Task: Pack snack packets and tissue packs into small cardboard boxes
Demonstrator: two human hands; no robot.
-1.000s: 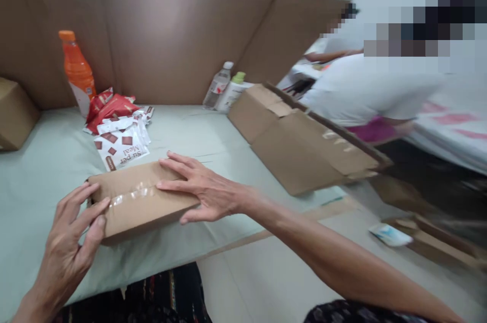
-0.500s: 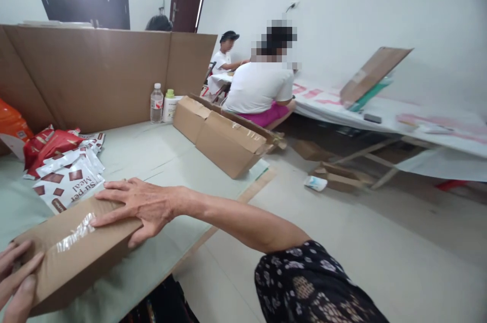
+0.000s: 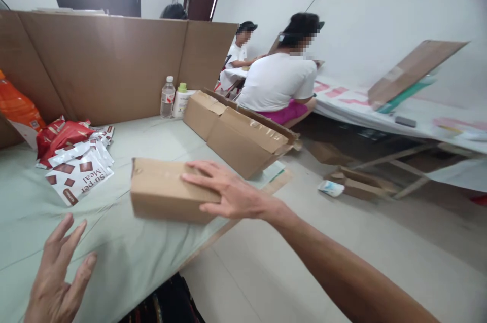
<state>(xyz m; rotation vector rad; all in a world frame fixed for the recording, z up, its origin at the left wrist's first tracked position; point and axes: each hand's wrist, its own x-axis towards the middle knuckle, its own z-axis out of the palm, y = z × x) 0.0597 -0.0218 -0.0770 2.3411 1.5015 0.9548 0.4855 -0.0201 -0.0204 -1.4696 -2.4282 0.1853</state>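
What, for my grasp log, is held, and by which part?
The right hand lies spread over the right end of the small box; whether it grips is unclear. The left hand holds nothing.

The single head-worn camera faces forward and down across the table (image 3: 148, 138), with the left hand (image 3: 61, 275) and right hand (image 3: 234, 193) at close range and the cardboard screen (image 3: 117, 67) farther off.
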